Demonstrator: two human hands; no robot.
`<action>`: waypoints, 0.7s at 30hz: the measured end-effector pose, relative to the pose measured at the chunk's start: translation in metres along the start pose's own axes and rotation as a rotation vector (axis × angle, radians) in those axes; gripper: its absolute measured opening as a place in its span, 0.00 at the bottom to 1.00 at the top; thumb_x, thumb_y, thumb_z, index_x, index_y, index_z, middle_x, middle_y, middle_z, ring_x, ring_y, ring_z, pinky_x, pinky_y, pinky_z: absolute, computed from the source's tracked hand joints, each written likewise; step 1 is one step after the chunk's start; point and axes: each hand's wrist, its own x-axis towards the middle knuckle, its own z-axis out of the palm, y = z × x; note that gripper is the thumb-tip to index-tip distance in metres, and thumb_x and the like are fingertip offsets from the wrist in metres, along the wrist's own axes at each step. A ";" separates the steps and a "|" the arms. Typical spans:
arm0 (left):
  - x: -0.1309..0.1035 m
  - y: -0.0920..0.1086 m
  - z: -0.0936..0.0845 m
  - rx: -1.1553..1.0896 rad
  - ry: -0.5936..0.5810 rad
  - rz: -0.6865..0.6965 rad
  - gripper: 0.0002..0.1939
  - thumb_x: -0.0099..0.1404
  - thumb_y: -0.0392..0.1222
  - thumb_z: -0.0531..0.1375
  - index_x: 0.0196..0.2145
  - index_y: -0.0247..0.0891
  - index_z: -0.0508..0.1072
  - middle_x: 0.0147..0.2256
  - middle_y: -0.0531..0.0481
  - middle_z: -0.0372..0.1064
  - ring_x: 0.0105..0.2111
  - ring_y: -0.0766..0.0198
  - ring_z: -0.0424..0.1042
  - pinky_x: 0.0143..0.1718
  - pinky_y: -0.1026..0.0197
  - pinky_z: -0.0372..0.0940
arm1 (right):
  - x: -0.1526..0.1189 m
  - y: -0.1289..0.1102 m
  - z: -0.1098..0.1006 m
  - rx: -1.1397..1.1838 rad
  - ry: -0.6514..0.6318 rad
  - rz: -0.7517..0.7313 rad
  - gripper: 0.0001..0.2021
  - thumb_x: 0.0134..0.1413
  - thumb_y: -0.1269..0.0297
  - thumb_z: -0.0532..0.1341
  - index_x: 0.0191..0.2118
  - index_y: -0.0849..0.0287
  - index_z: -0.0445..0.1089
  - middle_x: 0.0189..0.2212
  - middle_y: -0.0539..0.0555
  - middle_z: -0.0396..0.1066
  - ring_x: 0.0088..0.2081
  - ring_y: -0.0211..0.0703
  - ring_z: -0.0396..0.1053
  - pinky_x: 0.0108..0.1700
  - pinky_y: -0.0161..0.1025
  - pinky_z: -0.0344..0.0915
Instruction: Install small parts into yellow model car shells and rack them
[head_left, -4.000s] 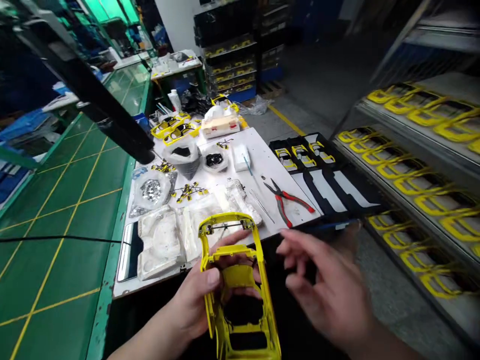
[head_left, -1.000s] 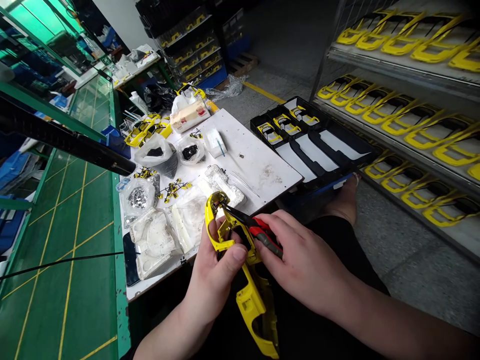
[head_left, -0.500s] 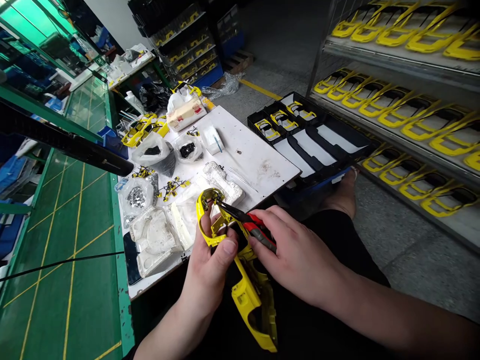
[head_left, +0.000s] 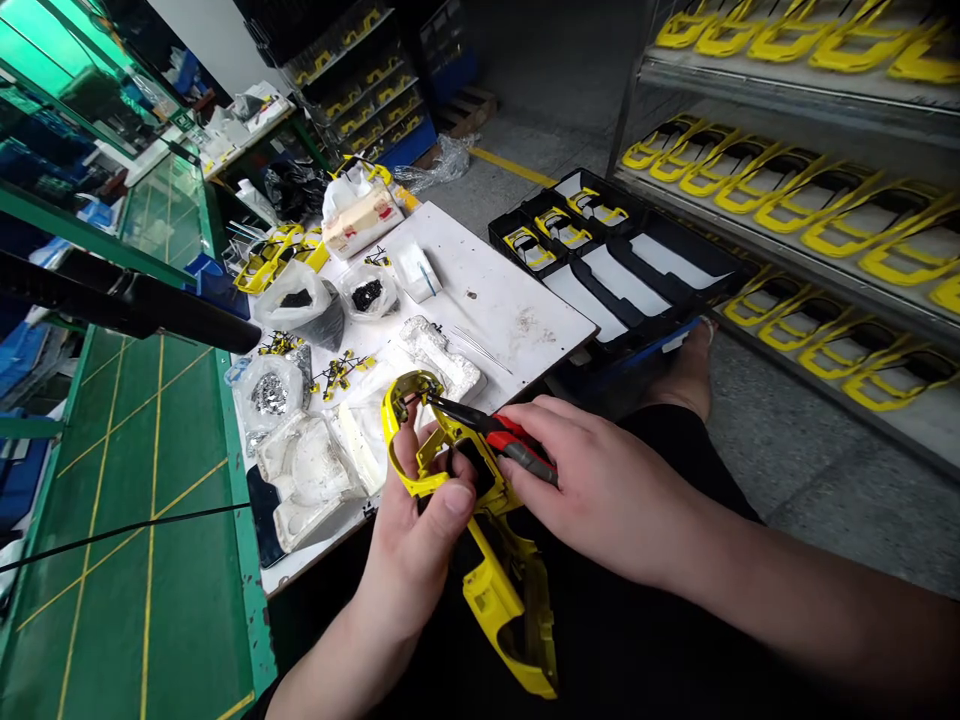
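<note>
A yellow model car body shell is held over my lap, its inner side turned up. My left hand is closed round its upper end, the thumb on the near side and fingertips showing through an opening. In my right hand are long-nose pliers with red and grey handles. Their dark jaws reach into the upper end of the shell, where small dark parts sit. Whether the jaws pinch one of these parts I cannot tell.
On the white table stand plastic bags of small parts, foam blocks and a tissue pack. A black divided tray holds yellow bodies at right, before a rack. A green conveyor runs at left.
The pliers' tips stay at the shell's upper end. The shell's upper end has shifted slightly left and up in view, and the whole view has turned a little.
</note>
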 end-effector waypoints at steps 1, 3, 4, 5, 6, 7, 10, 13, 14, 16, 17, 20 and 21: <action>0.000 -0.001 -0.002 0.021 -0.023 0.003 0.48 0.68 0.67 0.75 0.76 0.55 0.60 0.40 0.51 0.70 0.37 0.62 0.65 0.41 0.60 0.66 | 0.001 0.000 -0.003 -0.030 -0.002 -0.005 0.13 0.73 0.64 0.64 0.59 0.50 0.76 0.51 0.54 0.80 0.51 0.53 0.80 0.54 0.48 0.74; 0.000 -0.003 -0.004 0.055 -0.052 0.007 0.42 0.68 0.67 0.75 0.71 0.52 0.67 0.39 0.51 0.69 0.36 0.62 0.64 0.39 0.60 0.65 | 0.003 -0.001 -0.010 -0.083 -0.014 -0.016 0.10 0.72 0.64 0.64 0.55 0.50 0.77 0.48 0.54 0.81 0.48 0.53 0.81 0.52 0.47 0.73; -0.001 -0.003 -0.005 0.066 -0.060 0.006 0.40 0.68 0.67 0.75 0.69 0.50 0.69 0.40 0.50 0.68 0.37 0.62 0.64 0.39 0.60 0.64 | 0.004 -0.001 -0.013 -0.101 -0.026 -0.019 0.08 0.72 0.64 0.64 0.53 0.50 0.77 0.46 0.53 0.82 0.46 0.53 0.82 0.50 0.46 0.73; 0.000 -0.004 -0.006 0.070 -0.062 0.002 0.38 0.68 0.66 0.75 0.67 0.50 0.71 0.40 0.50 0.68 0.37 0.61 0.64 0.39 0.61 0.65 | 0.005 -0.002 -0.016 -0.114 -0.041 -0.019 0.05 0.72 0.64 0.64 0.50 0.50 0.76 0.43 0.52 0.82 0.44 0.52 0.82 0.46 0.45 0.72; 0.000 -0.005 -0.007 0.072 -0.064 -0.005 0.37 0.68 0.66 0.75 0.66 0.50 0.72 0.41 0.49 0.68 0.38 0.61 0.64 0.40 0.61 0.65 | 0.007 -0.002 -0.019 -0.127 -0.058 -0.018 0.03 0.72 0.64 0.64 0.47 0.49 0.75 0.40 0.50 0.82 0.41 0.51 0.81 0.43 0.43 0.70; 0.000 -0.005 -0.007 0.074 -0.066 -0.011 0.37 0.68 0.66 0.75 0.66 0.50 0.72 0.42 0.49 0.68 0.38 0.61 0.65 0.40 0.61 0.65 | 0.008 -0.002 -0.022 -0.143 -0.070 -0.016 0.01 0.72 0.63 0.64 0.45 0.49 0.74 0.37 0.49 0.81 0.38 0.50 0.81 0.39 0.42 0.67; 0.001 -0.007 -0.007 0.086 -0.080 -0.032 0.38 0.69 0.66 0.75 0.68 0.50 0.70 0.41 0.50 0.69 0.38 0.62 0.65 0.41 0.61 0.65 | 0.012 0.000 -0.025 -0.229 -0.079 -0.015 0.02 0.70 0.63 0.64 0.42 0.50 0.72 0.34 0.49 0.80 0.34 0.48 0.79 0.32 0.42 0.58; 0.003 -0.006 -0.004 0.101 -0.077 -0.051 0.37 0.71 0.64 0.74 0.69 0.49 0.68 0.41 0.50 0.72 0.38 0.62 0.67 0.42 0.61 0.67 | 0.013 0.004 -0.023 -0.350 -0.064 -0.040 0.02 0.68 0.64 0.64 0.44 0.50 0.71 0.35 0.51 0.81 0.34 0.53 0.79 0.33 0.44 0.52; 0.004 -0.005 -0.003 0.106 -0.072 -0.053 0.37 0.72 0.63 0.74 0.69 0.49 0.68 0.42 0.50 0.73 0.39 0.62 0.68 0.43 0.61 0.67 | 0.013 0.005 -0.022 -0.385 -0.055 -0.053 0.04 0.67 0.63 0.64 0.45 0.50 0.71 0.36 0.52 0.81 0.35 0.55 0.80 0.33 0.44 0.51; 0.004 -0.003 0.000 0.117 -0.057 -0.046 0.37 0.72 0.61 0.74 0.71 0.49 0.67 0.43 0.50 0.74 0.41 0.61 0.71 0.44 0.60 0.69 | 0.012 0.007 -0.020 -0.431 -0.043 -0.071 0.06 0.66 0.64 0.64 0.47 0.51 0.71 0.37 0.54 0.81 0.36 0.57 0.80 0.33 0.45 0.49; 0.005 -0.002 0.002 0.119 -0.048 -0.041 0.38 0.72 0.59 0.75 0.71 0.50 0.67 0.44 0.50 0.75 0.42 0.60 0.73 0.46 0.59 0.70 | 0.012 0.008 -0.020 -0.447 -0.043 -0.073 0.07 0.65 0.64 0.64 0.48 0.51 0.71 0.37 0.54 0.81 0.36 0.57 0.80 0.33 0.45 0.49; 0.005 0.002 0.006 0.095 -0.034 -0.054 0.41 0.71 0.56 0.76 0.73 0.51 0.65 0.45 0.50 0.77 0.46 0.56 0.77 0.51 0.57 0.72 | 0.013 0.009 -0.022 -0.489 -0.057 -0.071 0.09 0.64 0.65 0.63 0.49 0.51 0.71 0.37 0.55 0.82 0.36 0.57 0.80 0.33 0.45 0.48; 0.006 0.003 0.007 0.079 -0.040 -0.067 0.41 0.71 0.56 0.77 0.74 0.51 0.65 0.45 0.50 0.77 0.47 0.55 0.78 0.52 0.56 0.72 | 0.014 0.009 -0.023 -0.503 -0.061 -0.070 0.09 0.64 0.66 0.63 0.49 0.51 0.72 0.37 0.55 0.82 0.35 0.58 0.80 0.33 0.45 0.47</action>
